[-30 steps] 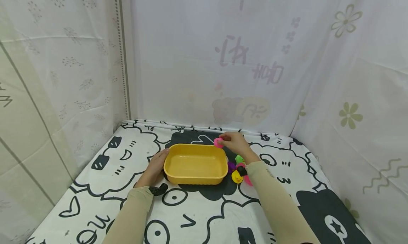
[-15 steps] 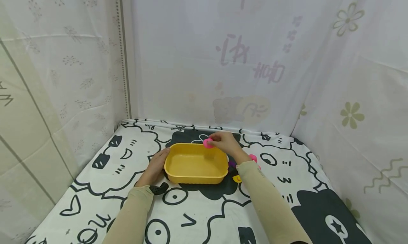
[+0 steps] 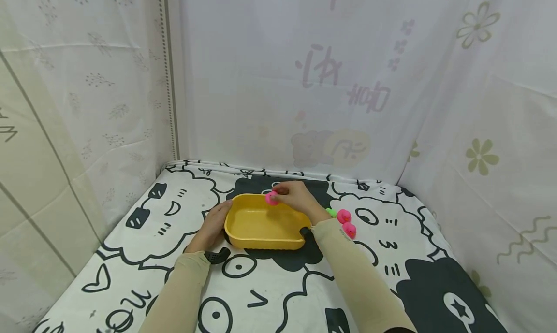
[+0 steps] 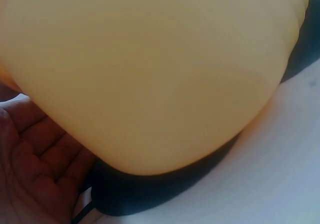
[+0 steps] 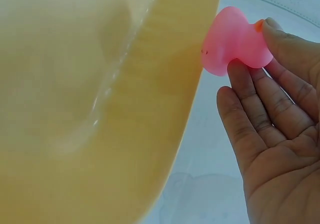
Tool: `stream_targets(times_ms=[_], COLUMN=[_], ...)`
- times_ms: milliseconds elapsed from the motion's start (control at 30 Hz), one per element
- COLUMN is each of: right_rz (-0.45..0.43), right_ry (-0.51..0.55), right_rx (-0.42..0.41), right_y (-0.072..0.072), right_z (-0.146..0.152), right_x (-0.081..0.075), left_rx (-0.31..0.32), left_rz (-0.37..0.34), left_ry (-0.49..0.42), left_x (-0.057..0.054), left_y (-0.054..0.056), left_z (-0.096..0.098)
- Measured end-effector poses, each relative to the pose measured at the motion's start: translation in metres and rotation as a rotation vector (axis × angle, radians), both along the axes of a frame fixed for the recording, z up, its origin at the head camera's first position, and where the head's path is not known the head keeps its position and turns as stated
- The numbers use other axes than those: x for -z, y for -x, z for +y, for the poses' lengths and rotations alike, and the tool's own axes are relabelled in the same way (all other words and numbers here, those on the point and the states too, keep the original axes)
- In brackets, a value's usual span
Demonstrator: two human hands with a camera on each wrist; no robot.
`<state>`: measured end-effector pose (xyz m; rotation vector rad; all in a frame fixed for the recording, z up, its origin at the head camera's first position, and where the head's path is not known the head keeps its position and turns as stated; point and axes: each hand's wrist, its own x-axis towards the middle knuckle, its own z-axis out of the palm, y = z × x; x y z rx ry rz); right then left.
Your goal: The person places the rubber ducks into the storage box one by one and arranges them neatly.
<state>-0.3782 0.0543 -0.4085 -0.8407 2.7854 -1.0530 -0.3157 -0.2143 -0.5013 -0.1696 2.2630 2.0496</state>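
One pink toy [image 5: 225,39], pinched by thumb and fingers of the right hand [image 3: 295,196], is at the far rim of the yellow tub [image 3: 265,243]. Work appears early: other toys [image 3: 344,216] lie outside. The long axis runs from rim toward thumb, orange tip thumbward. Left hand [image 3: 213,223]: fingers together against the tub, curl not discernible.

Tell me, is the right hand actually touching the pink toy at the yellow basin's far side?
Touching. The right wrist view shows the right hand pinching the pink toy between thumb and fingers.
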Motion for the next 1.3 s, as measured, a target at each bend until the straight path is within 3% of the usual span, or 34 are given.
stream_targets(times_ms=[200,533,767,967,1300], right_rz=[0.016,-0.079,-0.16,-0.194,-0.192], right_ry=[-0.023,-0.046,-0.058,-0.087,-0.086], right_rx=[-0.05,-0.124,-0.203,-0.205,-0.207], right_y=[0.004,0.006,0.006,0.009,0.011], right_z=[-0.015,-0.036,-0.049,-0.056,-0.064], right_x=[-0.002,0.0,0.011,0.022,0.027], left_rx=[-0.001,0.016,0.008,0.01,0.001], left_rz=[-0.011,-0.005,-0.007,-0.015,0.0], left_ry=[-0.015,-0.02,0.0,0.012,0.029], left_x=[0.0,-0.004,-0.001,0.003,0.002], left_y=[0.001,0.002,0.001,0.001,0.003], left_z=[-0.001,0.0,-0.001,-0.001,0.0])
